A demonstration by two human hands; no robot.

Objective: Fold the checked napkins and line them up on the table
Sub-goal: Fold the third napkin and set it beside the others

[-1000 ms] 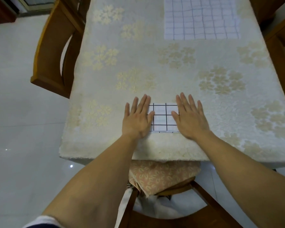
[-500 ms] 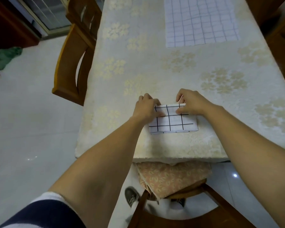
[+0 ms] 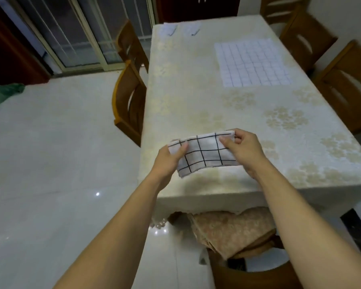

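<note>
You are holding the folded checked napkin (image 3: 202,153) up over the near left part of the table (image 3: 188,105), stretched between both hands and sagging a little in the middle, with a soft shadow on the tablecloth beneath it. Your left hand (image 3: 168,160) pinches its left end, thumb on the upper face and the other fingers hidden under the cloth. Your right hand (image 3: 245,152) grips the right end, thumb pressed on the near face and fingers curled round the far top corner. The napkin's lower left corner hangs free below your left thumb. Farther up the table on the right, a larger checked napkin (image 3: 252,63) lies spread flat and unfolded, well apart from your hands. At the far left end sit two small pale pieces (image 3: 181,29) side by side, too blurred to make out their pattern. The spread napkin lies to the right of the line from your hands to those two. Two wooden chairs (image 3: 129,97) stand tucked along the table's left side, one behind the other, and more chairs (image 3: 346,84) crowd the right side. Just below your forearms, at the near end, another chair carries a pinkish patterned cloth (image 3: 227,232) that sticks out from under the table edge. On the pale tiled floor far to the left lies a crumpled green cloth (image 3: 4,94), near a sliding glass door (image 3: 71,30).
</note>
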